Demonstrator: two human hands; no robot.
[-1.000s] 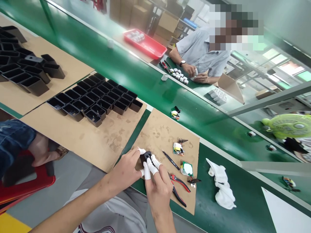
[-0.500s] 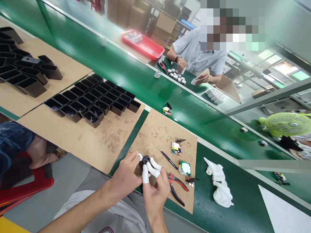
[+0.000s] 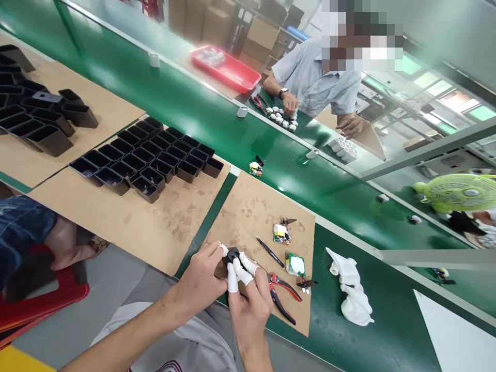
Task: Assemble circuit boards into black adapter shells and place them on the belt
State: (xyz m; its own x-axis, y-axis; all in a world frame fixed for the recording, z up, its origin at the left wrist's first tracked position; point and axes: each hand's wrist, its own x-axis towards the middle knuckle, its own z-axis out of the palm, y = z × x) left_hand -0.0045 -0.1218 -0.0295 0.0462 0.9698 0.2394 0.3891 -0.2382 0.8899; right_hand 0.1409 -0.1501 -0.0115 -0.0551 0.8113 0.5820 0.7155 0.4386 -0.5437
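Note:
Between my two hands is a small black part (image 3: 233, 254), mostly covered by my fingers. My left hand (image 3: 204, 275) grips it from the left, with a white finger cot on a fingertip. My right hand (image 3: 250, 297) pinches its other side with several cot-covered fingers. Just right of my hands lie red-and-black pliers (image 3: 284, 294) on the cardboard (image 3: 248, 199). Black tweezers (image 3: 270, 251) rest above them. Two small circuit boards, one with yellow tape (image 3: 280, 234) and one with a white pad (image 3: 296, 264), sit near the cardboard's right edge.
Rows of black rectangular cases (image 3: 135, 155) stand at left. A crumpled white cloth (image 3: 353, 289) lies right. Beyond runs a green conveyor belt (image 3: 201, 121) with white cases (image 3: 242, 111) and a circuit board (image 3: 256, 168). A co-worker (image 3: 315, 77) sits across it, near a red tray (image 3: 228, 70).
Items on the belt have shifted left and away. Another white case now lies on the belt before the co-worker, whose one hand has lowered. My hands keep nearly the same grip.

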